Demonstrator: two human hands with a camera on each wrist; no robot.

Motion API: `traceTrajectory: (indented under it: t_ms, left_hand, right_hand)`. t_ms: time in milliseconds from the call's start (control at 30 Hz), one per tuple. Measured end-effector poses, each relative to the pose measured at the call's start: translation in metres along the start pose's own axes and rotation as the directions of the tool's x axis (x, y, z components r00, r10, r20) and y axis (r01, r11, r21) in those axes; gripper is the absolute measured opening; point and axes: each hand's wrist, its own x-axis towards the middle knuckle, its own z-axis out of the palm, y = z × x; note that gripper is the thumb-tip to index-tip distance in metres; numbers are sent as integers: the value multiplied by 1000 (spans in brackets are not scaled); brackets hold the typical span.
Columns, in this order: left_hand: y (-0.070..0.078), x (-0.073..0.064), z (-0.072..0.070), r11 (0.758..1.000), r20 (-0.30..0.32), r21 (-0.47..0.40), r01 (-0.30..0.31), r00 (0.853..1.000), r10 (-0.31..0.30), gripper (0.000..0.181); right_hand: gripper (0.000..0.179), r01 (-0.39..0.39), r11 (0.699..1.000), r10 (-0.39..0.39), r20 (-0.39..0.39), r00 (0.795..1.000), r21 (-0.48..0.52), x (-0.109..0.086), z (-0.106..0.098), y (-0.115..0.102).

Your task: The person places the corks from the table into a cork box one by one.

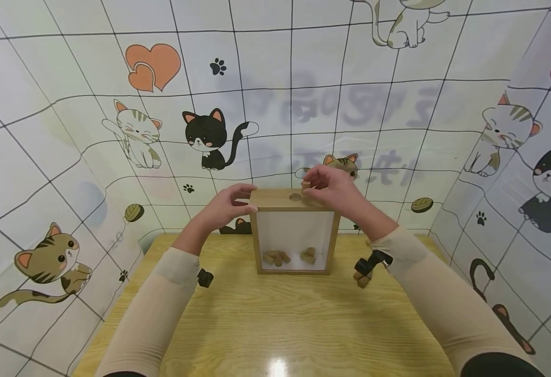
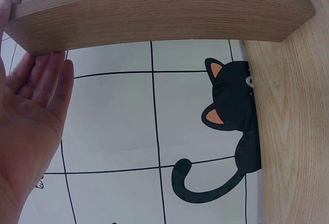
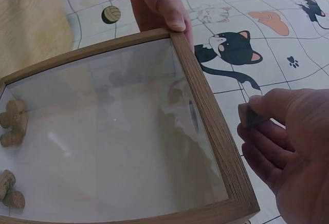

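Observation:
A wooden shadow box with a clear front stands upright on the table. Its top has a round hole. My left hand holds the upper left corner, thumb at the front and fingers behind. Just above the top, beside the hole, my right hand pinches a cork between thumb and fingers; the cork is clear of the wood in the right wrist view. Inside at the bottom lie several corks in two groups, a left pile and a right pile.
More corks lie on the wood-grain table right of the box, partly hidden by the right wrist camera. A cat-print wall covering rises behind the table and along both sides.

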Motion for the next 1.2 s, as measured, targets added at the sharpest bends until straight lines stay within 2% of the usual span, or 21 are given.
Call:
traceTrajectory:
  t_ms: [333,567,867,1000,1200]
  left_hand:
    - [3,-1,0,1000,-1,-4,-5,1000,5,69]
    - [0,1,0,1000,1,-19,-1,1000,1,70]
    - [1,1,0,1000,4,-27,4,1000,-4,70]
    - [0,1,0,1000,2,-24,5,1000,-5,69]
    - [1,1,0,1000,4,-20,4,1000,-3,69]
  right_hand:
    - [21,19,1000,-18,39,999,-19,13,8,-2]
    - [22,34,997,-29,68,997,-72,18,12,-4]
    - [21,10,989,3,92,996,-146,21,16,0]
    - [22,7,986,9,91,996,-168,21,17,1]
    - [22,37,986,-25,77,997,-164,19,15,3]
